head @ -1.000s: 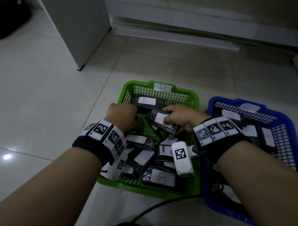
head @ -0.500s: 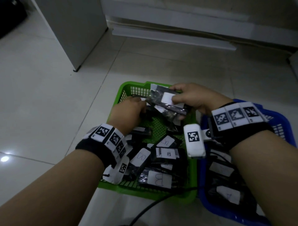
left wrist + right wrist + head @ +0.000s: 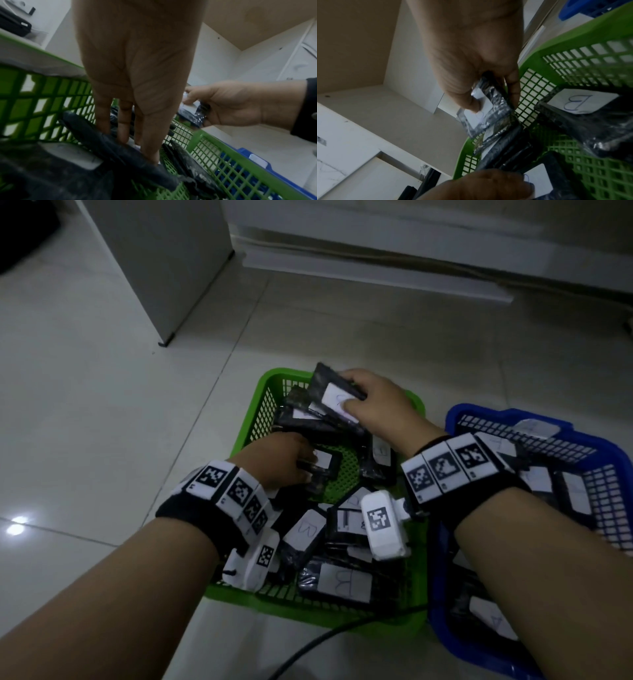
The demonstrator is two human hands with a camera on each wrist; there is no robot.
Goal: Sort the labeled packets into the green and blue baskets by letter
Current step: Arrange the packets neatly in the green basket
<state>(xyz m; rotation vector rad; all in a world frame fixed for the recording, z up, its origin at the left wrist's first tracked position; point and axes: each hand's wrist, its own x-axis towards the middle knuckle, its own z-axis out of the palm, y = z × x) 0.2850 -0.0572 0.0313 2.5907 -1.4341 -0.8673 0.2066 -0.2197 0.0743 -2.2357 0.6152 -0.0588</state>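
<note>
The green basket [image 3: 263, 405] and the blue basket [image 3: 534, 436] both look like moulded plastic mesh, smooth with a slight sheen on the rims. The packets [image 3: 337, 578] are wrapped in crinkly, glossy black film that catches the light, each with a matt white paper label, and some letters look handwritten in pen. The floor [image 3: 102, 412] is polished glossy tile with a lamp glare on it, the wristbands [image 3: 191, 508] look like soft black cloth carrying hard white plastic blocks, and the cable [image 3: 308, 648] looks like matt rubber.

right hand [image 3: 373, 405] grips packet [image 3: 337, 397] | letter perhaps unreadable | green basket [image 3: 263, 412]
</note>
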